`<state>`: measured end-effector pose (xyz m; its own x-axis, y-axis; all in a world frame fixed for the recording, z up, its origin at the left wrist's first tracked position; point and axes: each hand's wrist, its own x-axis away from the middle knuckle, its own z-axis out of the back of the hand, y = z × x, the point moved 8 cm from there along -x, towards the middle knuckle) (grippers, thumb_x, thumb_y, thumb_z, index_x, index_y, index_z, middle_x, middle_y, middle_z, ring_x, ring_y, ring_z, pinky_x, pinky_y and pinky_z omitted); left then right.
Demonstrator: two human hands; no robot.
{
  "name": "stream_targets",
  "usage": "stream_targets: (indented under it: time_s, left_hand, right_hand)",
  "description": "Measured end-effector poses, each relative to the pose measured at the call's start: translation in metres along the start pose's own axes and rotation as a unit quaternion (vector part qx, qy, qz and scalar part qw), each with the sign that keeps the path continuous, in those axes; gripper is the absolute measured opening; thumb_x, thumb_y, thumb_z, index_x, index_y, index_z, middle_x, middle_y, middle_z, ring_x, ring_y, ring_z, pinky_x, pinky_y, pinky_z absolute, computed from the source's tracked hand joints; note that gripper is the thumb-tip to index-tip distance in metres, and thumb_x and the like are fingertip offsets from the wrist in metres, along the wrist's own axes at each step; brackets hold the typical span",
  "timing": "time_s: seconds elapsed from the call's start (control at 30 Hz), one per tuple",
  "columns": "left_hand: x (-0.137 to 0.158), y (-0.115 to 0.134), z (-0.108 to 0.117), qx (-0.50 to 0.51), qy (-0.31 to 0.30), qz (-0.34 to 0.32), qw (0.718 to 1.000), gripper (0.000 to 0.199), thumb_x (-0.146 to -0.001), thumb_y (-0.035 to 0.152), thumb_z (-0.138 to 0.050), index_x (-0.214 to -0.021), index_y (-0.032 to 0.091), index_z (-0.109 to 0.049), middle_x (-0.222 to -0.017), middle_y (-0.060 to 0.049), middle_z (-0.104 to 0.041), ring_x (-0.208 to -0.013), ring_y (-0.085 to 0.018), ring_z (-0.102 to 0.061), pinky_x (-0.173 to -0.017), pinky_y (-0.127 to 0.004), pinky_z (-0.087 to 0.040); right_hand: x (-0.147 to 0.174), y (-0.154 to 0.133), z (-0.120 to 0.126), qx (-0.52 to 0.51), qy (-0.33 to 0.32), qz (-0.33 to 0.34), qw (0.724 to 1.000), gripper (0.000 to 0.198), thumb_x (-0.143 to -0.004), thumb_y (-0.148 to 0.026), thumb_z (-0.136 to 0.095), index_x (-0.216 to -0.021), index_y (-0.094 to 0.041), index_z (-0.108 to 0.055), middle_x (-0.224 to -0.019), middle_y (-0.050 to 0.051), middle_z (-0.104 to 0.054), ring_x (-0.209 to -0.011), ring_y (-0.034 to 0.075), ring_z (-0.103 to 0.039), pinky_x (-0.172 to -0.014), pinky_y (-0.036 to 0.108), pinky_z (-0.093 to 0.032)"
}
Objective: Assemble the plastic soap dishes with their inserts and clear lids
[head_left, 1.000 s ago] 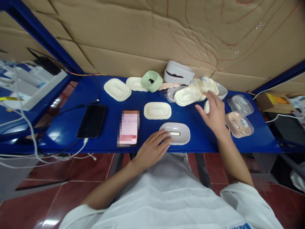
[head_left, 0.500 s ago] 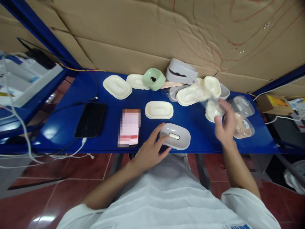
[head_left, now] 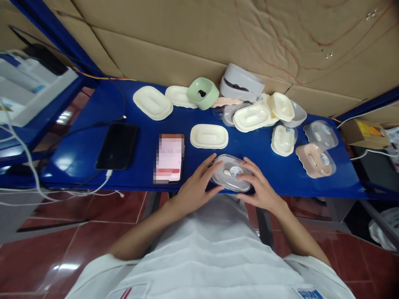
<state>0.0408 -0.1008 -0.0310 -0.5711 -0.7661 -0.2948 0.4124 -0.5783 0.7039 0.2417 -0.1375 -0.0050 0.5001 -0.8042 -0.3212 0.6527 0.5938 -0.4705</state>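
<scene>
An oval grey plastic dish (head_left: 218, 182) sits at the front edge of the table, with a small cream bar in its middle. Over it lies a clear plastic lid (head_left: 230, 164) bearing a round printed sticker. My left hand (head_left: 198, 182) grips the left end of the dish, fingers on top and thumb at the near edge. At the right end, my right hand (head_left: 260, 187) curls its fingers over the lid. Whether the lid is fully seated cannot be made out. Just behind lies an upturned cream oval piece (head_left: 209, 136).
A lit phone (head_left: 168, 160) and a dark phone on a cable (head_left: 116, 145) lie to the left. Grey housings (head_left: 241, 83), a green ring-shaped piece (head_left: 202, 93) and several cream pieces stand along the back. Lidded pink (head_left: 313, 160) and cream (head_left: 283, 140) dishes are on the right.
My right hand has come from the right side of the table to the grey dish, bringing a clear lid onto it. My left hand has stayed at the dish.
</scene>
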Motion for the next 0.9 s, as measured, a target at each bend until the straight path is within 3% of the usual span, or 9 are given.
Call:
stream_targets:
  time_s: [0.2,0.4,0.5,0.57,0.63,0.73,0.8,0.9]
  left_hand:
    - [0.0,-0.001,0.002,0.012,0.014,0.001,1.0,0.072,-0.104,0.041,-0.071,-0.166,0.032,-0.037,-0.169,-0.015,-0.048,-0.156,-0.03,-0.05,-0.125,-0.05,-0.051]
    - [0.0,0.0,0.001,0.0,0.016,-0.005,1.0,0.073,-0.103,0.041,-0.072,-0.166,0.031,-0.036,-0.169,-0.015,-0.048,-0.156,-0.03,-0.051,-0.124,-0.048,-0.052]
    - [0.001,0.004,0.0,-0.02,0.008,-0.009,1.0,0.079,-0.104,0.041,-0.071,-0.17,0.03,-0.029,-0.173,-0.016,-0.043,-0.158,-0.032,-0.048,-0.121,-0.048,-0.055]
    - [0.001,0.007,0.001,-0.034,0.006,-0.009,0.999,0.079,-0.105,0.039,-0.07,-0.171,0.031,-0.026,-0.175,-0.016,-0.039,-0.159,-0.032,-0.047,-0.12,-0.049,-0.056]
    - [0.0,0.01,0.005,-0.051,0.018,-0.012,0.998,0.075,-0.107,0.035,-0.066,-0.171,0.031,-0.027,-0.176,-0.017,-0.036,-0.16,-0.032,-0.045,-0.122,-0.051,-0.054]
    - [-0.005,0.016,0.01,-0.094,0.049,-0.037,0.994,0.068,-0.108,0.029,-0.062,-0.169,0.027,-0.031,-0.176,-0.019,-0.034,-0.164,-0.035,-0.037,-0.128,-0.057,-0.046]
    - [-0.011,0.017,0.009,-0.135,0.06,-0.039,0.988,0.066,-0.108,0.028,-0.06,-0.168,0.024,-0.033,-0.177,-0.021,-0.032,-0.166,-0.038,-0.032,-0.129,-0.063,-0.041]
    - [-0.022,0.011,0.007,-0.2,0.075,-0.001,0.977,0.068,-0.107,0.032,-0.062,-0.168,0.023,-0.035,-0.178,-0.023,-0.029,-0.165,-0.047,-0.028,-0.128,-0.078,-0.03]
  right_hand:
    - [0.004,-0.005,-0.005,0.056,-0.022,0.005,0.998,0.048,-0.104,-0.041,-0.068,-0.15,-0.034,-0.058,-0.165,0.011,-0.05,-0.166,0.04,-0.03,-0.128,0.07,-0.041]
    - [0.002,-0.004,-0.01,0.079,-0.026,-0.011,0.996,0.069,-0.101,-0.046,-0.074,-0.164,-0.036,-0.047,-0.17,0.013,-0.044,-0.16,0.039,-0.041,-0.125,0.063,-0.049]
    - [0.008,-0.005,0.001,0.102,0.019,0.01,0.995,0.076,-0.098,-0.043,-0.077,-0.167,-0.037,-0.044,-0.168,0.014,-0.048,-0.153,0.039,-0.052,-0.12,0.06,-0.054]
    - [0.027,0.004,0.027,0.146,0.088,-0.01,0.985,0.082,-0.096,-0.044,-0.079,-0.168,-0.041,-0.042,-0.165,0.013,-0.052,-0.147,0.041,-0.058,-0.116,0.063,-0.056]
    - [0.066,0.025,0.074,0.23,0.21,-0.085,0.947,0.086,-0.09,-0.05,-0.081,-0.167,-0.047,-0.042,-0.163,0.011,-0.055,-0.144,0.046,-0.06,-0.114,0.07,-0.055]
    - [0.163,0.061,0.155,0.36,0.417,-0.216,0.806,0.088,-0.077,-0.066,-0.084,-0.158,-0.057,-0.052,-0.158,0.013,-0.059,-0.146,0.051,-0.055,-0.119,0.069,-0.045]
    - [0.222,0.092,0.189,0.38,0.473,-0.283,0.742,0.083,-0.077,-0.071,-0.08,-0.155,-0.053,-0.058,-0.154,0.02,-0.058,-0.147,0.052,-0.053,-0.12,0.066,-0.041]
    - [0.274,0.143,0.208,0.374,0.473,-0.366,0.708,0.086,-0.071,-0.077,-0.082,-0.149,-0.043,-0.068,-0.147,0.026,-0.06,-0.14,0.057,-0.056,-0.116,0.068,-0.042]
